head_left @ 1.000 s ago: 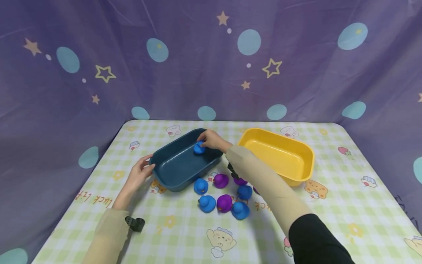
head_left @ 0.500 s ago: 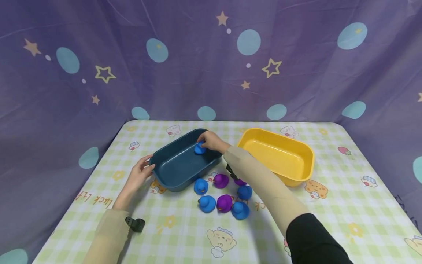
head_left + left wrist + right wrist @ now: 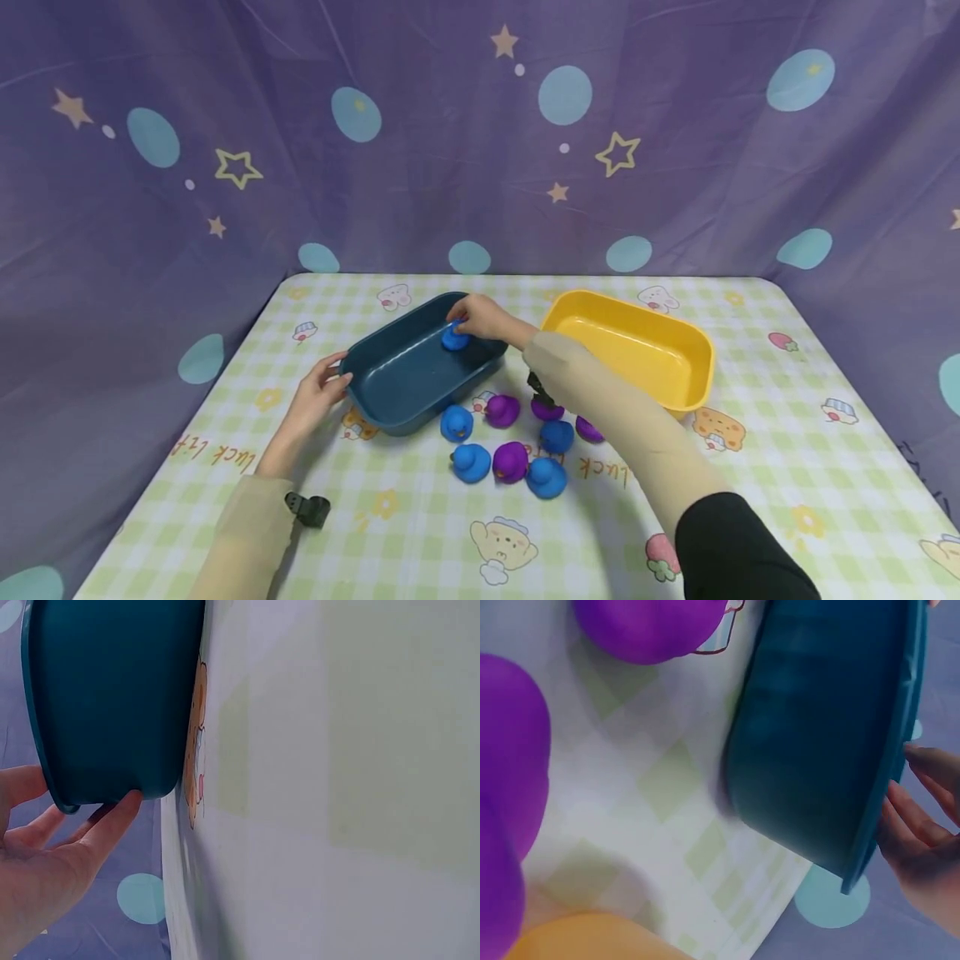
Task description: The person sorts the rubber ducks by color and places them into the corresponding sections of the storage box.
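A dark teal basin [image 3: 405, 379] stands at an angle on the table, left of centre. My left hand [image 3: 317, 390] grips its left end, thumb over the rim and fingers against the outer wall, which the left wrist view shows close up. Inside the far right part of the basin, my right hand [image 3: 486, 320] pinches a blue rubber duck [image 3: 454, 340] from above. In the right wrist view, the basin's wall [image 3: 817, 742] hides that duck and part of the right hand [image 3: 926, 832]. Several blue and purple ducks lie in front of the basin, among them a purple duck [image 3: 502, 411] and a blue duck [image 3: 457, 423].
To the right stands a yellow basin [image 3: 637, 354], its near left side partly covered by the right sleeve. The right forearm passes over the table beside a purple duck [image 3: 588, 429]. A checked cloth [image 3: 420, 542] covers the table, and a purple curtain [image 3: 450, 167] hangs behind.
The right forearm has shifted slightly to the right, uncovering more of the purple ducks beside it. Both hands, the pinched blue duck and the teal basin stay almost where they were.
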`<move>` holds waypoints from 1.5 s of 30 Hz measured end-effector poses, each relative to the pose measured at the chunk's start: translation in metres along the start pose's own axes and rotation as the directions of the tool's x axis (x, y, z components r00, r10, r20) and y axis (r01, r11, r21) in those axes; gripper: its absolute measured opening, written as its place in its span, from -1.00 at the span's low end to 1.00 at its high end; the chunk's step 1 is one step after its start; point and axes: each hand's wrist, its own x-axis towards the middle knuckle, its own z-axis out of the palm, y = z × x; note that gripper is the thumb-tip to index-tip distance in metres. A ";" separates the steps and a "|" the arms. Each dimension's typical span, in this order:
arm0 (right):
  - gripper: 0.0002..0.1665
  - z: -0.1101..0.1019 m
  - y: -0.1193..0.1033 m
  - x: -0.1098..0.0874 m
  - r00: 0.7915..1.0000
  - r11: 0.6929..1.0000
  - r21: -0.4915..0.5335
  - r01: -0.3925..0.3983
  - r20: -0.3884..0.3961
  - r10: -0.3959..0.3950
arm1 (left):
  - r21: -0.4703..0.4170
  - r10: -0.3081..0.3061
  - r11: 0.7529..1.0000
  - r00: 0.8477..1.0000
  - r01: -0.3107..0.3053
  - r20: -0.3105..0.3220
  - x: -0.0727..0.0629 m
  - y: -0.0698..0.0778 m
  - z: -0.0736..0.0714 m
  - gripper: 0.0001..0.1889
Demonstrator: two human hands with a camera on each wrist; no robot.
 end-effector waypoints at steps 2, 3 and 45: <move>-0.71 -0.018 -0.034 -0.023 1.000 1.000 0.013 -0.001 -0.001 0.001 | -0.002 0.003 1.000 1.000 -0.003 0.001 0.000 0.000 0.000 -0.47; -0.72 -0.024 -0.043 -0.031 1.000 1.000 0.018 0.015 -0.010 -0.015 | 0.000 0.006 1.000 1.000 -0.006 0.002 0.000 0.000 0.000 -0.47; -0.73 -0.043 -0.068 -0.158 0.976 0.972 0.112 0.208 0.035 -0.213 | 0.005 -0.008 1.000 1.000 0.008 -0.009 -0.001 0.002 0.000 -0.47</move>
